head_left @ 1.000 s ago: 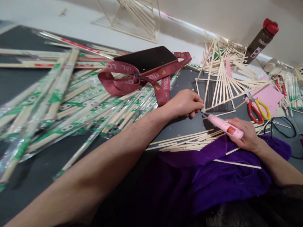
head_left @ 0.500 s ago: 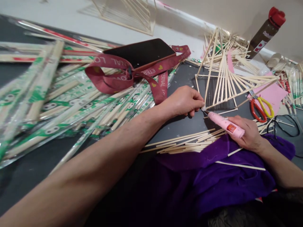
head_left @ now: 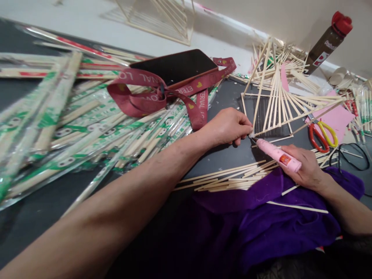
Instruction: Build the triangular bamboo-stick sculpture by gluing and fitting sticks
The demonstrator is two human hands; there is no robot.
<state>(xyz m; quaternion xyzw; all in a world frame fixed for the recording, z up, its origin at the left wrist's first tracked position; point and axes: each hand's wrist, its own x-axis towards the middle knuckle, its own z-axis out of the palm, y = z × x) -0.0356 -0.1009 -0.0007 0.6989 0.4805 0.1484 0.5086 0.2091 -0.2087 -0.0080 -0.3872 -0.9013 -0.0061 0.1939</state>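
A frame of thin wooden sticks (head_left: 279,124), with a fan of sticks inside it, stands on the dark table. My left hand (head_left: 229,126) is closed, thumb and fingers pinching the near left corner of this frame. What lies right between the fingertips is hard to see. My right hand (head_left: 305,164) is wrapped round a pink pen-shaped glue gun (head_left: 276,154) with an orange label. Its metal tip points left and meets the corner beside my left fingertips. Loose sticks (head_left: 229,180) lie in a bunch just below both hands.
Wrapped chopsticks (head_left: 95,128) are heaped on the left. Behind my left hand lies a phone (head_left: 180,66) with a red strap (head_left: 136,91). Scissors (head_left: 328,133), pink paper (head_left: 338,114) and a bottle (head_left: 327,44) are at right. Purple cloth (head_left: 285,221) covers the near edge.
The whole view has shifted slightly, moving everything a little right and down. Both hands keep their holds, and the glue gun tip stays at the frame's corner.
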